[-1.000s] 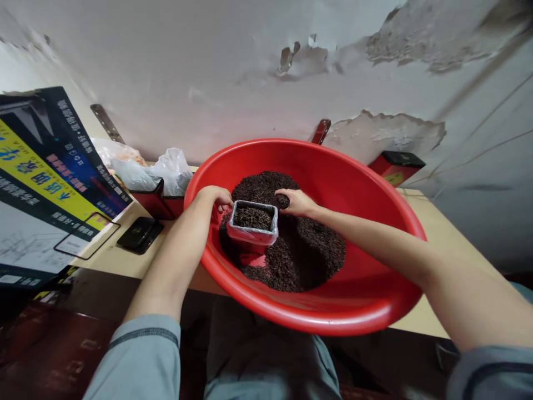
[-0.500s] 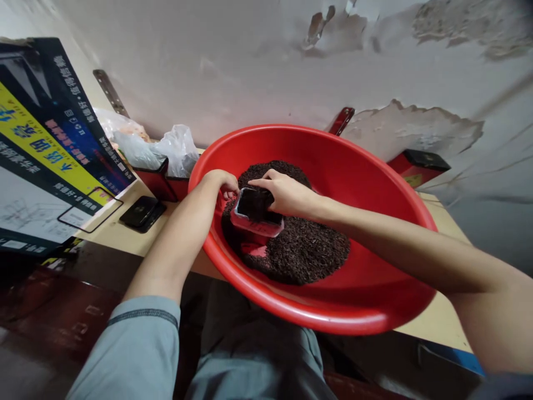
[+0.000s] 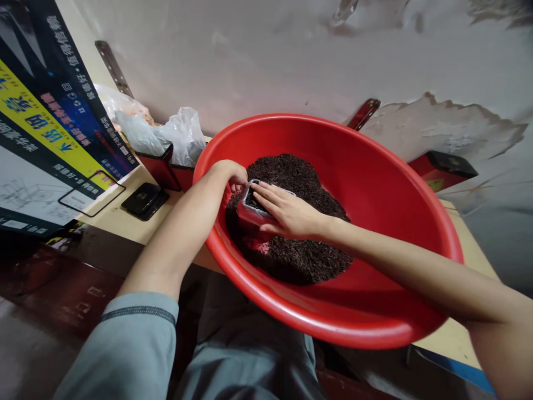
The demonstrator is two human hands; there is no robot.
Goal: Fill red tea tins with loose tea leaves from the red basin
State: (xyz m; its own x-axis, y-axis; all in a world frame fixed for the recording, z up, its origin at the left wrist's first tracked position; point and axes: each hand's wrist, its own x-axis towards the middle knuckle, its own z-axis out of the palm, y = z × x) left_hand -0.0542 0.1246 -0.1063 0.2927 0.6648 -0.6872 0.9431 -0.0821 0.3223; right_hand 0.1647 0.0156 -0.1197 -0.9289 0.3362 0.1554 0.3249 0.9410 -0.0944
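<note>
A clear plastic container (image 3: 250,213) rests tilted in the big red basin (image 3: 400,211), amid a heap of small dark brown grains (image 3: 303,258). Something black shows inside its top opening. My left hand (image 3: 234,173) is curled at the container's left side, apparently gripping its edge; the fingertips are partly hidden. Across the top of the container lies my right hand (image 3: 287,212), its fingers stretched out and flat, covering much of the opening.
The basin stands on a pale wooden table (image 3: 470,239) against a peeling wall. To the left are a black phone-like object (image 3: 145,200), plastic bags (image 3: 183,136) and a large printed box (image 3: 54,128). A red and black block (image 3: 443,169) sits behind the basin at right.
My right hand has gone from gripping a black object at the container's opening to lying flat over the top. My left hand stays at the container's side. The view has shifted slightly.
</note>
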